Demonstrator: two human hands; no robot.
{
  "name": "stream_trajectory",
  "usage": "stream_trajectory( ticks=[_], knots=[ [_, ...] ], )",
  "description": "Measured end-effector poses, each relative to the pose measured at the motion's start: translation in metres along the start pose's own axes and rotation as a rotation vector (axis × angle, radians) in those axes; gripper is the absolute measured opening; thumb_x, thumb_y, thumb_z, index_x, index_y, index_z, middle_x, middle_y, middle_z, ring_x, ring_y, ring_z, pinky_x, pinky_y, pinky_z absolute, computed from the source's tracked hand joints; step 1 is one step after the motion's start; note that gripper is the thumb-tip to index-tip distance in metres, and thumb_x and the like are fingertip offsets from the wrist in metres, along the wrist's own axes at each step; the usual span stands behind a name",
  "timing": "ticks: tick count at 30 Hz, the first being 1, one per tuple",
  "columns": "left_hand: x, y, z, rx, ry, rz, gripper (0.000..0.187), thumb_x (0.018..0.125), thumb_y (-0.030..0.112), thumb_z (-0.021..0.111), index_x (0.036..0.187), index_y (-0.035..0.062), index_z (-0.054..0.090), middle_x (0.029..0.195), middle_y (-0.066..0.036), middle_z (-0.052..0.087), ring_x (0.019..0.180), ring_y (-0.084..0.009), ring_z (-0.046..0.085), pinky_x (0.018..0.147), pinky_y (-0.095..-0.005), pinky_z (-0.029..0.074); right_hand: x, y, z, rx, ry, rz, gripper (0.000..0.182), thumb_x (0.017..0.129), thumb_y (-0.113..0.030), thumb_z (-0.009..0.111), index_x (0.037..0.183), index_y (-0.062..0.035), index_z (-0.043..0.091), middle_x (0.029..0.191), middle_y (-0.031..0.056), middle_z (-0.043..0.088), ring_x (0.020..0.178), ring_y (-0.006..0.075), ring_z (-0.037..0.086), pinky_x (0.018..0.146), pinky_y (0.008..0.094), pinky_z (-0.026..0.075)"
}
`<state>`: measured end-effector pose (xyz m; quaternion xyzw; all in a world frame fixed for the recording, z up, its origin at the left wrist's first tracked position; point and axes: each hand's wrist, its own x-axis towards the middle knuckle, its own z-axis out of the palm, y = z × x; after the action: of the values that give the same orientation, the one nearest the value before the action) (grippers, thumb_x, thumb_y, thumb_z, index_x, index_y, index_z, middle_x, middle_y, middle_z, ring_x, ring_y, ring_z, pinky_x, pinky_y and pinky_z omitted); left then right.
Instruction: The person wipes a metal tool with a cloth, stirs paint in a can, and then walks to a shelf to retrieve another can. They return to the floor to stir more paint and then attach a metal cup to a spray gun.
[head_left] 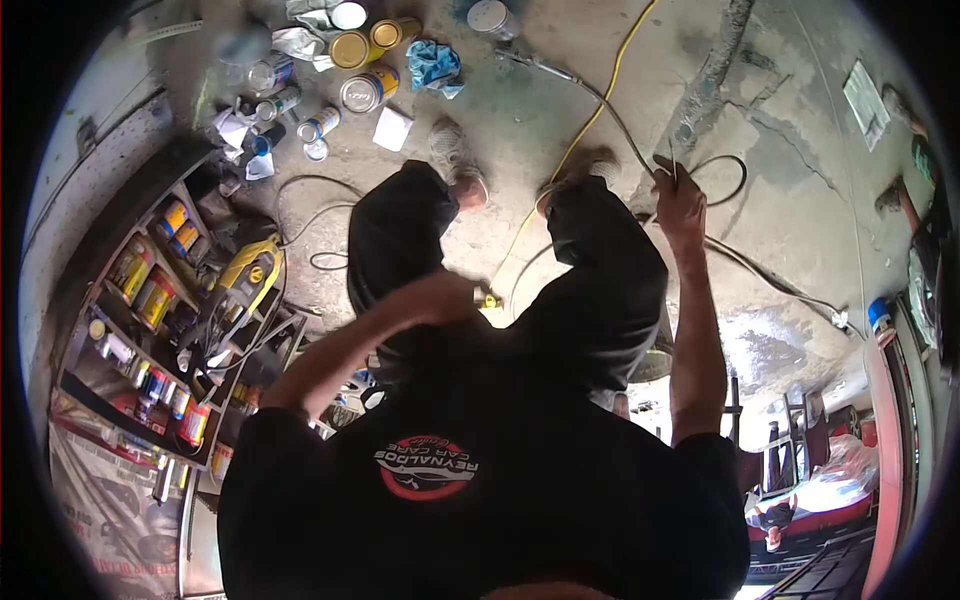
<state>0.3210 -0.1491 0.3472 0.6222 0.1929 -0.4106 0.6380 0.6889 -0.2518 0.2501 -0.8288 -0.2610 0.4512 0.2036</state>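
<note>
My left hand point(458, 298) is closed in front of my lap, with a small yellow cord end point(490, 300) showing at its fingertips; its exact kind is too small to make out. A yellow cord point(580, 145) runs along the floor between my feet towards that hand. Out to the right, my right hand point(682, 208) is closed around a dark grey hose point(628, 132). From there the hose leads to a slim metal nozzle point(530, 62) on the floor, and a loop of it lies right of the hand. A thin pointed piece sticks up past my fingers.
Several paint cans point(370, 88) and a blue crumpled cloth point(434, 68) lie at the upper left. A shelf point(75, 385) of bottles and tins, with a yellow power tool point(250, 272), stands on my left. Another person's foot point(890, 198) shows at the right edge.
</note>
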Motion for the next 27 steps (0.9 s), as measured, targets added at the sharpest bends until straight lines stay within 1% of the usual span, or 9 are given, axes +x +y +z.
stream_trajectory(
  ticks=[2, 3, 6, 7, 9, 12, 18, 22, 27],
  knots=[
    [0.063, -0.051, -0.039, 0.330, 0.264, 0.056, 0.022, 0.090, 0.020, 0.055, 0.105, 0.0062, 0.064, 0.089, -0.018, 0.066, 0.083, -0.0322, 0.067, 0.075, -0.0457, 0.052, 0.046, 0.026, 0.024, -0.101, 0.015, -0.218, 0.020, 0.093, -0.018, 0.058, 0.105, -0.0036, 0.067, 0.086, 0.0218, 0.066, 0.083, 0.0415, 0.065, 0.072, 0.0463, 0.051],
    [0.109, -0.102, -0.052, 0.474, 0.577, 0.160, 0.020, 0.089, 0.018, 0.056, 0.103, 0.0058, 0.064, 0.088, -0.016, 0.064, 0.082, -0.0316, 0.065, 0.072, -0.0447, 0.052, 0.068, 0.031, 0.034, -0.146, 0.019, -0.303, 0.019, 0.092, -0.017, 0.059, 0.103, -0.0031, 0.066, 0.087, 0.0217, 0.066, 0.083, 0.0415, 0.065, 0.072, 0.0468, 0.051],
    [0.182, -0.081, -0.155, 0.648, 0.956, 0.134, 0.024, 0.086, 0.012, 0.057, 0.108, 0.0060, 0.063, 0.091, -0.015, 0.062, 0.085, -0.0339, 0.062, 0.072, -0.0461, 0.052, 0.123, 0.047, 0.054, -0.256, -0.044, -0.449, 0.022, 0.091, -0.018, 0.062, 0.106, -0.0029, 0.068, 0.091, 0.0210, 0.068, 0.086, 0.0394, 0.066, 0.074, 0.0451, 0.052],
    [0.206, -0.086, -0.179, 0.620, 0.913, 0.076, 0.040, 0.081, 0.010, 0.067, 0.121, 0.0071, 0.057, 0.106, -0.016, 0.062, 0.097, -0.0369, 0.061, 0.085, -0.0475, 0.052, 0.139, 0.052, 0.059, -0.287, -0.078, -0.479, 0.024, 0.091, -0.019, 0.064, 0.108, -0.0032, 0.068, 0.092, 0.0207, 0.068, 0.087, 0.0384, 0.067, 0.074, 0.0440, 0.052],
    [0.247, -0.098, -0.206, 0.618, 0.958, 0.127, 0.045, 0.080, 0.010, 0.068, 0.124, 0.0080, 0.055, 0.109, -0.015, 0.061, 0.102, -0.0367, 0.060, 0.088, -0.0464, 0.052, 0.170, 0.062, 0.066, -0.338, -0.093, -0.512, 0.022, 0.089, -0.017, 0.066, 0.105, -0.0022, 0.068, 0.092, 0.0199, 0.069, 0.085, 0.0365, 0.068, 0.074, 0.0426, 0.053],
    [0.296, -0.128, -0.223, 0.717, 1.119, 0.342, 0.037, 0.081, 0.008, 0.063, 0.117, 0.0078, 0.059, 0.097, -0.014, 0.062, 0.095, -0.0349, 0.063, 0.081, -0.0465, 0.054, 0.208, 0.074, 0.072, -0.312, -0.101, -0.466, 0.026, 0.084, -0.016, 0.070, 0.105, -0.0007, 0.069, 0.093, 0.0188, 0.070, 0.084, 0.0346, 0.069, 0.076, 0.0425, 0.055],
    [0.341, -0.179, -0.242, 0.632, 0.984, 0.217, 0.029, 0.085, 0.012, 0.061, 0.114, 0.0096, 0.060, 0.099, -0.015, 0.063, 0.093, -0.0355, 0.064, 0.082, -0.0461, 0.053, 0.242, 0.081, 0.090, -0.201, -0.165, -0.392, 0.035, 0.080, -0.025, 0.076, 0.105, -0.0003, 0.069, 0.089, 0.0181, 0.068, 0.081, 0.0314, 0.068, 0.075, 0.0396, 0.053],
    [0.356, -0.209, -0.266, 0.831, 0.844, 0.195, 0.021, 0.086, 0.015, 0.062, 0.106, 0.0088, 0.063, 0.094, -0.016, 0.065, 0.092, -0.0360, 0.065, 0.081, -0.0472, 0.053, 0.255, 0.105, 0.117, -0.249, -0.199, -0.490, 0.042, 0.078, -0.031, 0.079, 0.105, 0.0002, 0.069, 0.091, 0.0188, 0.066, 0.083, 0.0326, 0.066, 0.077, 0.0404, 0.052],
    [0.322, -0.169, -0.239, 0.833, 0.846, 0.217, 0.021, 0.083, 0.014, 0.066, 0.101, 0.0050, 0.060, 0.093, -0.015, 0.066, 0.092, -0.0372, 0.065, 0.081, -0.0489, 0.053, 0.244, 0.096, 0.125, -0.269, -0.213, -0.574, 0.038, 0.077, -0.030, 0.079, 0.092, 0.0018, 0.065, 0.088, 0.0181, 0.061, 0.080, 0.0333, 0.061, 0.072, 0.0417, 0.049]
  ],
)
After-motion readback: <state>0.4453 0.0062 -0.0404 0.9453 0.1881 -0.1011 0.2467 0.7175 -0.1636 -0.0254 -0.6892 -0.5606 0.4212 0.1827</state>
